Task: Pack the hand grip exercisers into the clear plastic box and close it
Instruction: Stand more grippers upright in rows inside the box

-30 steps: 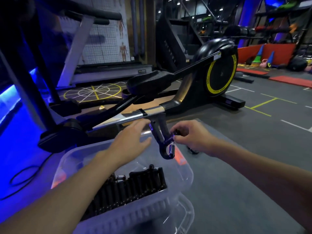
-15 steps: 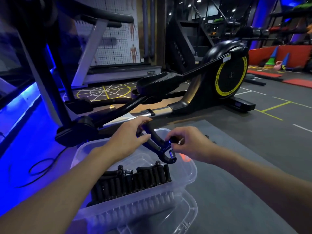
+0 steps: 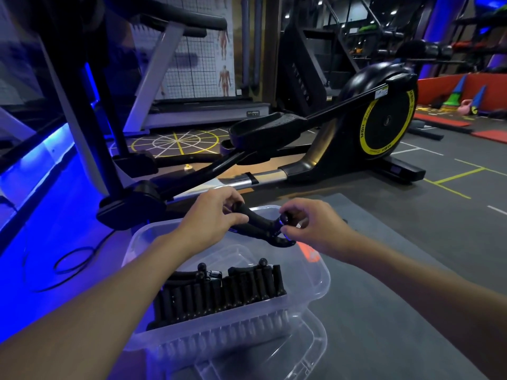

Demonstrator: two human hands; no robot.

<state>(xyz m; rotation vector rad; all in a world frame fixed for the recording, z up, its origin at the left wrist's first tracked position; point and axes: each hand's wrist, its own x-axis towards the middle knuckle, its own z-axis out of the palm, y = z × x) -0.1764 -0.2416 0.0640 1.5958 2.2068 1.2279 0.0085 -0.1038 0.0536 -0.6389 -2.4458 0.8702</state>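
While the left grip (image 3: 211, 218) curls its fingers and thumb round one handle of a black hand grip exerciser (image 3: 258, 223), the right grip (image 3: 310, 226) pinches the round knob at the opposite end between thumb and forefinger. Its remaining fingers are loosely curled. The exerciser spans the gap between both grips, clear of any surface, directly above the far part of the clear plastic box (image 3: 315, 272).

Below and nearer than the grips, a row of packed exercisers (image 3: 219, 292) stands against the near wall of the box, handles side by side. An orange label (image 3: 308, 252) sits on the far wall of the box, just under the right grip; its writing cannot be read. A clear lid (image 3: 260, 360) lies partly under the near side of the box, on the grey floor mat (image 3: 384, 270).

Beyond the grips stands a black elliptical trainer (image 3: 343, 149). The yellow ring on its flywheel reads "MBH". Further beyond the left grip, an anatomy chart (image 3: 223, 64) hangs on the wall. A black cable (image 3: 65, 267) loops on the floor to the left of the left grip.
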